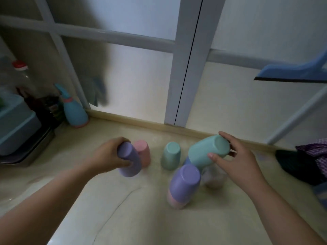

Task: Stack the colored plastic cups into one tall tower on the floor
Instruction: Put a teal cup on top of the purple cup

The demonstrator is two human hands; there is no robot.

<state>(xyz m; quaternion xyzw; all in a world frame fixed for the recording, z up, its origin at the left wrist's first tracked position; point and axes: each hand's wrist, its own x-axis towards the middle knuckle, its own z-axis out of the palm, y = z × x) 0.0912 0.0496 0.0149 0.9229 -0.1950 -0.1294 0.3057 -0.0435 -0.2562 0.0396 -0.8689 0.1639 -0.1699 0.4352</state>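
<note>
Dim, soft light through frosted door [141,68]; dark shadow upper left; motion blur throughout; wide-angle edge bending.

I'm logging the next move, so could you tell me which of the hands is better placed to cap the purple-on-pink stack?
Probably the right hand: its tilted teal cup hovers just above the stack.

Two bare forearms are reaching into the frame from the bottom corners, uncovered from elbow to wrist with no sleeve cuff showing. The left hand [108,156] and right hand [240,156] are wearing no gloves, and the fingers [215,157] are showing short, unpainted nails.
</note>
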